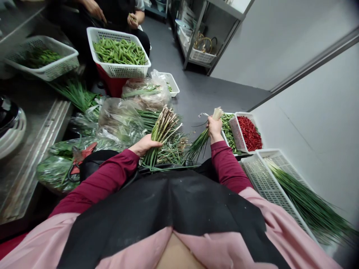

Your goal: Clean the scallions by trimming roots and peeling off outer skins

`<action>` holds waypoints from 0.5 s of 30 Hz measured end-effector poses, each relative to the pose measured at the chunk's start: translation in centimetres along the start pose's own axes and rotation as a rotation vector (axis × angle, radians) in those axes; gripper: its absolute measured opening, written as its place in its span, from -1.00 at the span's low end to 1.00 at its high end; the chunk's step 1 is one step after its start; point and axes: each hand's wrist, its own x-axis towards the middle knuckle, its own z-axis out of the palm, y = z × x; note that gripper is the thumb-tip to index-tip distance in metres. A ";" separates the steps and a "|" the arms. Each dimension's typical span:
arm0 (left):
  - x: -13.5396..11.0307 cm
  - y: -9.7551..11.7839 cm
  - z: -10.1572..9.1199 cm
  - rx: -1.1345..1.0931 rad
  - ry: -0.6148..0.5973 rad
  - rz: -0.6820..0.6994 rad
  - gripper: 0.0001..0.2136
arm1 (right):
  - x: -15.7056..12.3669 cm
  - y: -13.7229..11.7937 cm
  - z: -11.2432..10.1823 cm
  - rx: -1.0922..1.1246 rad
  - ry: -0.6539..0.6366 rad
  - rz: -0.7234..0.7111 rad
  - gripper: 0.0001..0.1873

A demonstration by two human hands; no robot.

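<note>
My left hand (144,145) is closed round a thick bunch of chives (162,129), pale root ends pointing up and away. My right hand (214,128) grips a smaller bunch of chives (206,132), its white cut ends sticking up above my fist and green leaves hanging down toward my lap. Loose trimmed chives (175,149) lie between my hands. Both sleeves are dark red, over a black apron.
A white basket of red chillies (249,132) sits by green beans at right; a long white basket (263,179) holds cleaned chives (305,203). Plastic bags of greens (117,119) lie at left. Another person sits behind a white basket of green pods (119,52). A steel counter edge (42,127) stands left.
</note>
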 end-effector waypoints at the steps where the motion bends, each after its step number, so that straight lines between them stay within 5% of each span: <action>1: 0.0 -0.1 -0.1 -0.007 0.008 0.004 -0.70 | -0.7 0.3 0.3 -0.022 -0.090 0.048 -0.85; 4: 0.2 -0.3 -0.3 -0.013 0.035 0.013 -0.68 | -4.0 1.5 1.9 -0.084 -0.519 0.232 -0.79; 6: 0.4 -0.4 -0.4 -0.013 0.051 0.015 -0.69 | -6.3 2.1 3.0 -0.099 -0.644 0.285 -0.75; 10: 0.8 -0.5 -0.4 -0.021 0.074 0.029 -0.67 | -8.7 1.9 3.8 -0.107 -0.524 0.163 -0.84; 15: 1.0 -0.4 0.4 -0.020 0.061 0.016 -0.66 | -9.9 0.0 5.1 -0.020 -0.522 0.090 -0.66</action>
